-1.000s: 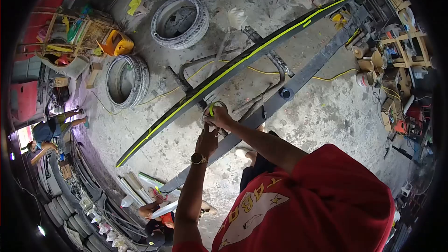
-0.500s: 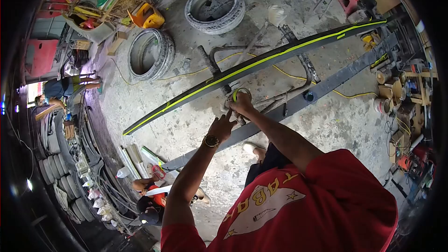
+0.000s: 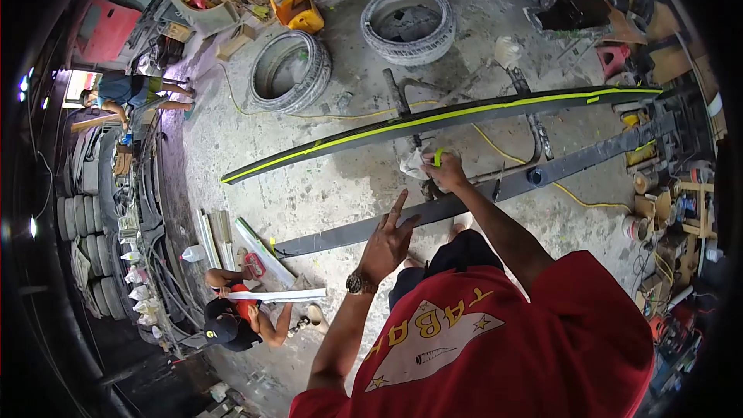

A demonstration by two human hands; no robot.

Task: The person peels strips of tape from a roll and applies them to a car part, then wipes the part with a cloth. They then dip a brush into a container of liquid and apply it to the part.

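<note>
Right hand [image 3: 446, 173] pinching tape roll [image 3: 439, 156] just off panel's [image 3: 487, 115] near long edge; panel lies across stand [image 3: 535, 136]. Left hand [image 3: 385, 246] spread, empty. Roll's probably light, stiff, sticky-faced, so grip sides. Panel's likely bendy.

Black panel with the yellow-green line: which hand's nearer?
Right. The right hand, holding a tape roll, is just below the black panel in frame; the left hand is lower and farther.
</note>
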